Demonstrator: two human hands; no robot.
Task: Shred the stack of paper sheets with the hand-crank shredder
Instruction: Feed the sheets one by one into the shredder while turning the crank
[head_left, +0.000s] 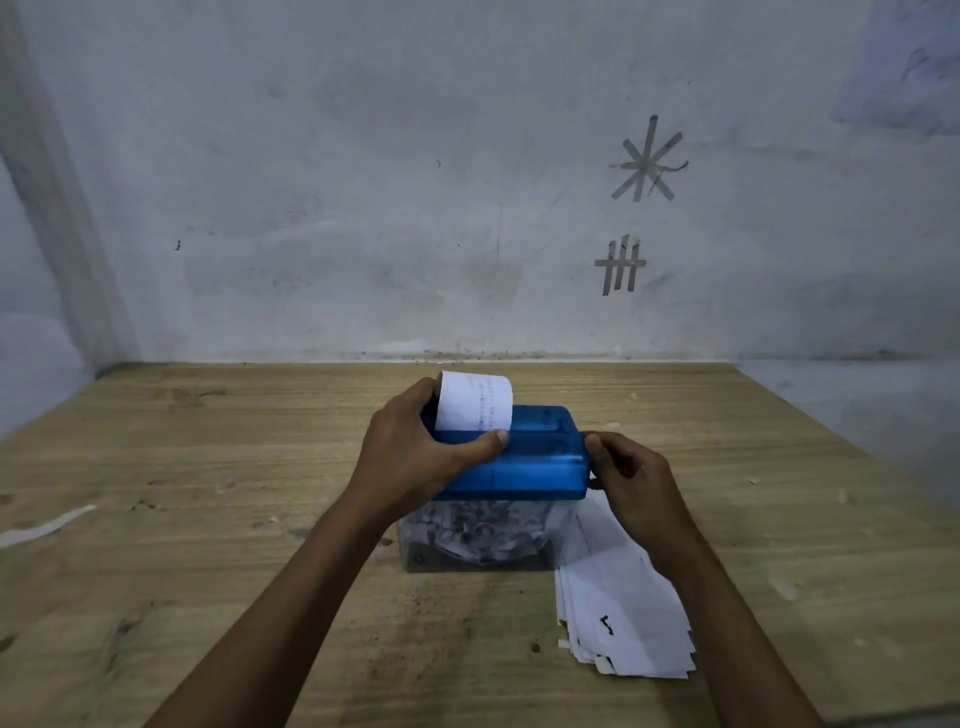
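Centrally on the wooden table (208, 467) stood the hand-crank shredder (519, 457), its blue top sitting on a clear bin (483, 535) already packed with white paper shreds (478, 530). One printed paper sheet (475, 400) rose curled out of the slot at the left end of the blue top, leaning slightly away toward the wall. The left hand (415, 452) wrapped around that left end, fingers behind the sheet and thumb pressed flat across the front of the top just below the paper, so it gripped both the housing and the base of the sheet. The right hand (628, 473) was at the shredder's right side, its fingers curled closed and pinched against the edge of the blue top; the crank itself was hidden behind them, so whether they clasped it could not be told. Just beside the bin on the right lay the stack of paper sheets (623, 613), fanned loosely on the tabletop, its far end covered by the right wrist and forearm. A single white paper strip (47, 527) lay well apart near the table's left edge. Behind the table stood a scuffed grey wall (363, 182) bearing two tape marks, a star (649, 161) above a hash (621, 265).
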